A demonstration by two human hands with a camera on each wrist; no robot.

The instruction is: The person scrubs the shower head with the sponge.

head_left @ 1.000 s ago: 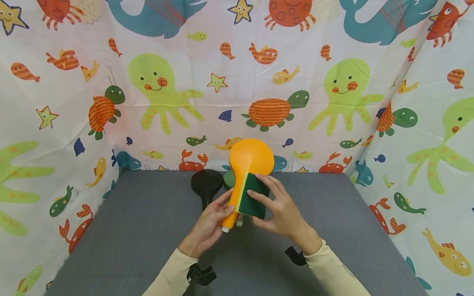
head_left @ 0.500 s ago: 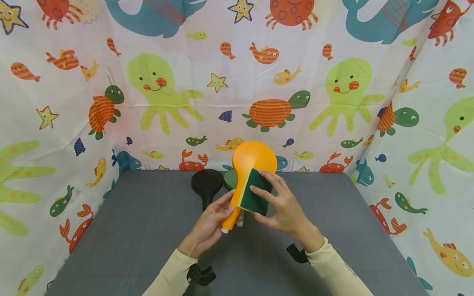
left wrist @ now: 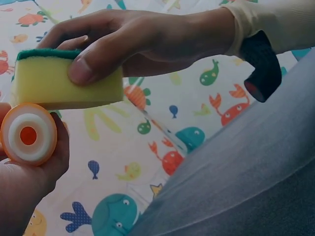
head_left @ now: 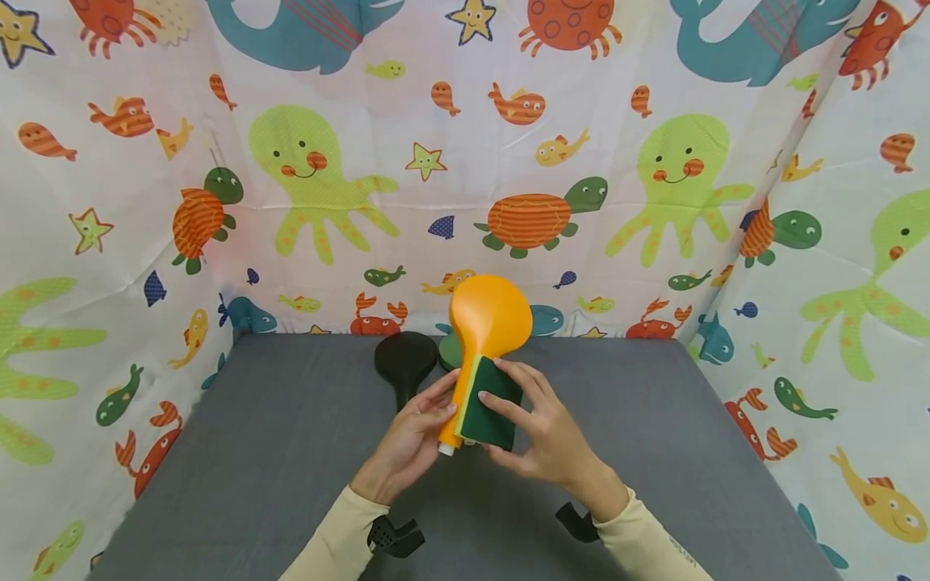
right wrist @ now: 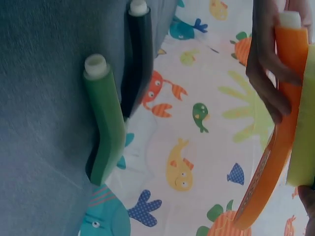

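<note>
Above the grey table (head_left: 291,452), the left hand (head_left: 410,440) curls round the orange paddle's (head_left: 488,323) handle, steadying it upright while the right hand (head_left: 545,440) pinches a green-and-yellow sponge (head_left: 488,407) against its face (two darker paddles (head_left: 404,363) lie at eleven o'clock).

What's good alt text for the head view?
A person's left hand grips an orange paddle-shaped tool by its handle while the right hand presses a green-and-yellow sponge against it. A black tool lies behind on the grey table; sea-creature fabric surrounds it.
</note>
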